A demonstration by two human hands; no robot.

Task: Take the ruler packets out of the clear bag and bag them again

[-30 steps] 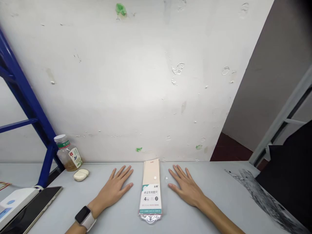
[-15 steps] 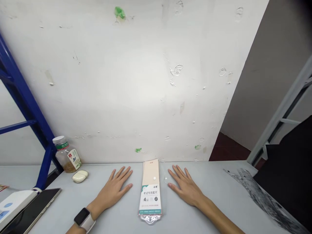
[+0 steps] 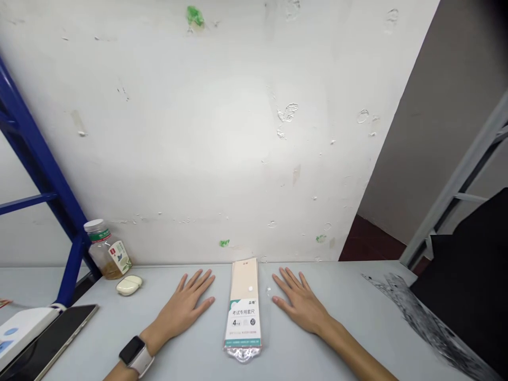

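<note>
Resting flat with fingers spread and grasping nothing, left hand (image 3: 183, 309) and right hand (image 3: 299, 305) flank the packaged ruler set (image 3: 243, 313), leaving it untouched on the grey table (image 3: 349, 307)

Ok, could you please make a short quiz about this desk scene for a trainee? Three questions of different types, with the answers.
1. True or false: the left hand rests on top of the packet.
2. Which thing lies nearest to the bottle? A) the cream case B) the right hand C) the packet
3. Fill in: the watch is worn on the ___ wrist.

Key
1. False: the left hand lies flat on the table beside the packet, apart from it.
2. A
3. left
</note>
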